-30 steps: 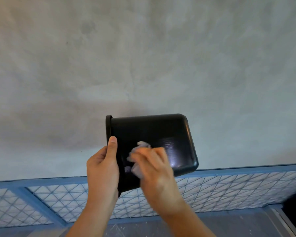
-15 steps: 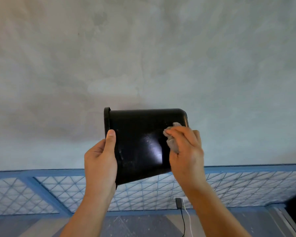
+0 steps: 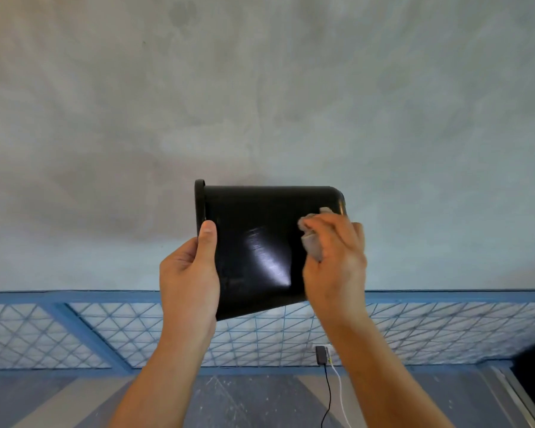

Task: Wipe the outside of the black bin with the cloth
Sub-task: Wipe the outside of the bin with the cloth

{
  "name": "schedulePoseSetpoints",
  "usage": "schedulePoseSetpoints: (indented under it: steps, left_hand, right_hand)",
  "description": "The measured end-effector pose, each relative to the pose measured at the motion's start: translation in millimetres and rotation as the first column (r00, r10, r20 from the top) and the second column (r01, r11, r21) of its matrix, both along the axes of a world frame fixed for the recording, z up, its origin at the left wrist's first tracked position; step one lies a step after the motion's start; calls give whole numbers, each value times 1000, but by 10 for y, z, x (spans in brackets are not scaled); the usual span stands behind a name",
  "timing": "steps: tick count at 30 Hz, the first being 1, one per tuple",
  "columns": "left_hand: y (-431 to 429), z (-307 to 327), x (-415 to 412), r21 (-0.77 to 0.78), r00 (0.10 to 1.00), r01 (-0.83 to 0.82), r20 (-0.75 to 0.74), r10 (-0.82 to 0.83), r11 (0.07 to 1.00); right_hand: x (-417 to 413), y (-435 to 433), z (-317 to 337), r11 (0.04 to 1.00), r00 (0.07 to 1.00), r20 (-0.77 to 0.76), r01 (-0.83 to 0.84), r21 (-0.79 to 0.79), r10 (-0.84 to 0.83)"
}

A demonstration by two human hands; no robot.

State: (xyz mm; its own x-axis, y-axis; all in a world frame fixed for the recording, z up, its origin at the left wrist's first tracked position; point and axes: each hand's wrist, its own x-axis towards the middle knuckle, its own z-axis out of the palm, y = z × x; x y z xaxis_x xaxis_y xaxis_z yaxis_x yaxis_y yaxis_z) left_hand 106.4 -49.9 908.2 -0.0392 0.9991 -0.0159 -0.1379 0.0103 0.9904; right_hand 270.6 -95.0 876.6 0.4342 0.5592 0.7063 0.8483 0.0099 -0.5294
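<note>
Backdrop: grey plastered wall (image 3: 260, 88) fills most of the head view; below it runs a blue lattice panel (image 3: 430, 329), and a small dark plug with trailing wires (image 3: 322, 355) sits at its foot.
Bin position: the black bin (image 3: 254, 242) is held up in the air in front of the wall, lying on its side, rim to the left and rounded base to the right, well clear of any surface.
Left hand: the left hand (image 3: 189, 279) is clenched on the rim end, thumb flat on the near side and the other fingers hidden behind; judged, this steadies the bin so it resists the rubbing.
Right hand: the right hand (image 3: 334, 261) has its fingers curled around a bunched grey cloth (image 3: 312, 245), pressing it on the bin's side near the base corner.
Why sideways: likely turned so the outer wall faces the person and catches light; a glossy streak shows mid-wall.
Contents: the opening faces away to the left, so the inside cannot be seen.
Stage: wiping seems under way; other faces are probably left.
</note>
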Motion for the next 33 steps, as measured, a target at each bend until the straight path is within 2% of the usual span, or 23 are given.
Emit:
schedulePoseSetpoints:
  steps: [3,5,7,9,11,13,15,17,20,23,25,27,29,30,33]
  left_hand:
    - [-79,4,124,29,999,6,-48,-5,1000]
    - [-104,-10,131,-4,1000,13,-24,-14,1000]
    - [-92,-37,49,-36,1000,5,-10,-5,999]
    - [-69,-65,-29,-2,999,-2,-48,2,1000]
    - [-76,-109,-38,41,997,-7,-76,10,999]
    - [-125,-107,24,63,995,-1,-98,7,998]
    - [-161,-140,82,69,993,10,-114,-2,998]
    - [-164,-162,87,62,993,5,-120,3,998]
    - [-96,-196,-24,81,985,-18,-167,31,997]
    - [-97,-210,-53,141,980,14,-197,14,990]
    - [-157,-209,25,167,973,57,-230,-17,984]
    - [-200,-234,103,173,969,73,-246,-29,982]
    - [-194,-261,94,166,967,74,-254,-30,983]
    - [-184,-272,58,168,965,76,-262,-30,983]
    - [-194,-292,-59,190,949,106,-314,-42,976]
  right_hand:
    - [-499,2,16,980,967,158,-196,-43,201]
    - [-530,-5,34,966,950,180,-254,-38,257]
    - [-251,3,35,987,980,120,-159,4,157]
    - [116,-28,48,999,1000,5,24,46,-25]
    - [249,-34,44,993,991,-85,108,35,-105]
    - [23,16,64,998,999,-23,45,39,-44]
    - [-341,35,81,992,987,106,-125,7,123]
    - [-449,3,84,979,968,144,-205,-21,206]
    - [-36,-34,40,998,998,-12,-55,41,55]
    - [291,-52,6,991,988,-126,105,81,-95]
    - [48,-16,48,996,997,-67,50,71,-45]
    - [-318,-40,69,995,994,48,-95,17,95]
    - [-403,-76,74,987,983,80,-163,-14,164]
    - [-296,-76,75,990,989,45,-138,-3,138]
    - [186,-105,13,994,980,-174,101,35,-94]
